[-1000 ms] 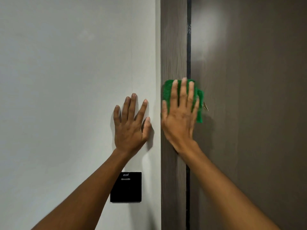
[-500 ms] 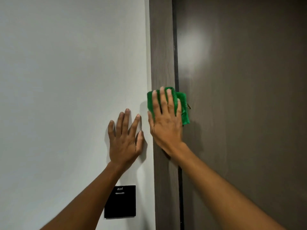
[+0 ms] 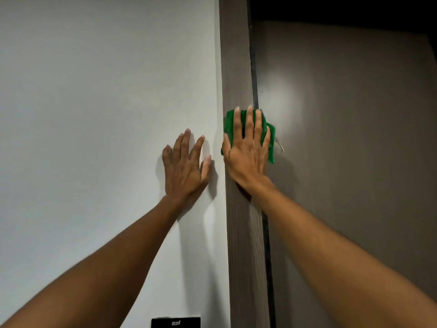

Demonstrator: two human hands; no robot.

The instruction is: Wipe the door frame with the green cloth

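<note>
A brown wooden door frame (image 3: 236, 67) runs vertically through the middle of the view. My right hand (image 3: 248, 155) lies flat with fingers spread, pressing a folded green cloth (image 3: 270, 136) against the frame and the door's edge. Most of the cloth is hidden under the palm; its right edge and top stick out. My left hand (image 3: 186, 166) rests flat on the white wall just left of the frame, fingers apart, holding nothing.
The white wall (image 3: 94, 114) fills the left half. The dark brown door (image 3: 343, 150) fills the right, with its top edge and a dark gap above. A black wall panel (image 3: 176, 322) shows at the bottom edge, below my left arm.
The view has tilted upward; the door's top is now visible and the black panel has dropped to the bottom edge. My right hand with the cloth has slid higher up the frame.
</note>
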